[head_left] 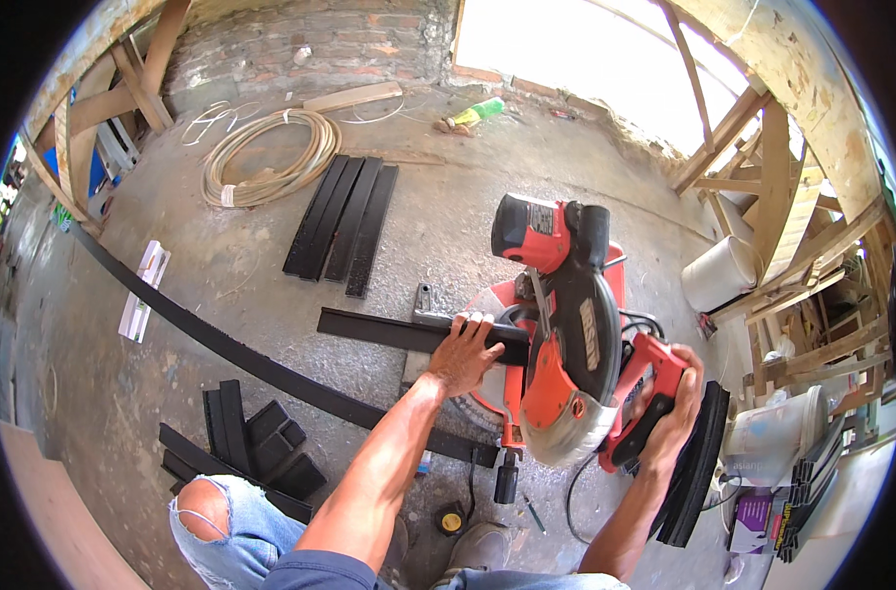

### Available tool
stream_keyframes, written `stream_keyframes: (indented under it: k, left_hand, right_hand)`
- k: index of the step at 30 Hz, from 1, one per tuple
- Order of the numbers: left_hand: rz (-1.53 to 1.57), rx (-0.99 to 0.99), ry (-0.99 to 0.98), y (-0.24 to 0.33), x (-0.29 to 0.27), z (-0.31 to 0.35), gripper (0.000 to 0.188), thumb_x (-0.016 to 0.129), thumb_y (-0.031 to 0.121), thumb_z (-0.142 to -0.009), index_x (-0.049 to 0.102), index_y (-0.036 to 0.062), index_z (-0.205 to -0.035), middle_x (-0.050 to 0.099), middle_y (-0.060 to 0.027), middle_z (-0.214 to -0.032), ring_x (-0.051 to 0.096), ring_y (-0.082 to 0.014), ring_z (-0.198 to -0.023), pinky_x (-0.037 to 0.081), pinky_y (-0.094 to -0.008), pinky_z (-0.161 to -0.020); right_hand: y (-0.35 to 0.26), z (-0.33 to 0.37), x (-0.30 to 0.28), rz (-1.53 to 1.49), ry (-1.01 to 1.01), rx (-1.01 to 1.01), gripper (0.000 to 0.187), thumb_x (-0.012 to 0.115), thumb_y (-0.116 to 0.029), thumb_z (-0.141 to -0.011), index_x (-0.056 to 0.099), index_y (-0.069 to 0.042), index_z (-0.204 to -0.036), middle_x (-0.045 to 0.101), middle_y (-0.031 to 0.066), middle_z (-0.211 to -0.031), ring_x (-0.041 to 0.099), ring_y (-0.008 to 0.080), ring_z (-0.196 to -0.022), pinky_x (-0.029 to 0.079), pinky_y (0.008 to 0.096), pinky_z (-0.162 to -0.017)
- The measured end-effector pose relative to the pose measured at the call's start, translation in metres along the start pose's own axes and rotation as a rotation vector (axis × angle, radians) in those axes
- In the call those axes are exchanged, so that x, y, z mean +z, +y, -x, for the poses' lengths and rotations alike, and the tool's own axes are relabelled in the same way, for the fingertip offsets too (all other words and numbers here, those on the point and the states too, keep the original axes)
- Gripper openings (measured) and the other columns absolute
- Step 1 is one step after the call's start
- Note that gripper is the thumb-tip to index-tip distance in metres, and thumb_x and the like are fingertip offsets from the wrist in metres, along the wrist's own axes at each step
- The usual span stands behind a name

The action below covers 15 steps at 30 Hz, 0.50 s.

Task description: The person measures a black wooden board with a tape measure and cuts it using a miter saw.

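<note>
A red and black miter saw (590, 315) stands on the floor before me, its guard (571, 428) over the blade. My right hand (676, 408) is wrapped round the saw's red and black handle (654, 379). A black profile strip (374, 328) lies across the saw base, its right end near the blade. Over that strip, close to the cutting head, my left hand (464, 356) grips it with bent fingers. A longer black strip (261, 366) runs along the floor under my left forearm. A tape measure (451, 518) and a pencil (535, 517) lie near my shoes.
Black strips (340, 224) lie in a row beyond the saw, near a coiled hose (271, 162) and a green bottle (479, 110). Short black offcuts (233, 428) sit by my left knee. Black lengths (696, 472), a bucket (777, 433) and timber frames (777, 177) stand right.
</note>
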<state>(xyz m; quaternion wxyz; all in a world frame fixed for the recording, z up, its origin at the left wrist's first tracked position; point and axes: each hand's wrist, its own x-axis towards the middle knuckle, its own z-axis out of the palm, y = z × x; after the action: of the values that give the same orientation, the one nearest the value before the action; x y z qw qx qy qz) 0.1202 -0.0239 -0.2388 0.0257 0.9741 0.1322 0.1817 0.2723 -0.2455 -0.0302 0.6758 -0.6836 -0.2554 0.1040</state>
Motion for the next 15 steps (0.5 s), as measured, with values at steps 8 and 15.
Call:
stream_keyframes:
  k: [8,15]
  left_hand:
    - [0.049,-0.013,0.013,0.001,0.002,0.0,0.036,0.074,0.038,-0.086,0.071,0.0176,-0.116,0.049,-0.0185,-0.135,0.041,-0.0335,-0.13,0.026,-0.0519,-0.109]
    - [0.044,-0.006,0.04,0.001,0.0,-0.001,0.037,0.076,0.036,-0.084,0.071,0.0173,-0.115,0.049,-0.0187,-0.135,0.041,-0.0337,-0.13,0.027,-0.0517,-0.109]
  right_hand:
    - [-0.022,-0.032,0.003,0.019,-0.043,0.064,0.048,0.043,-0.05,-0.108,0.057,-0.01,-0.131,0.052,0.0006,-0.067,0.047,0.0079,-0.05,0.039,0.0241,-0.046]
    - [0.003,-0.002,-0.003,-0.033,0.002,0.01,0.05,0.042,-0.052,-0.108,0.054,-0.009,-0.13,0.053,0.0026,-0.069,0.047,0.0091,-0.049,0.04,0.0248,-0.046]
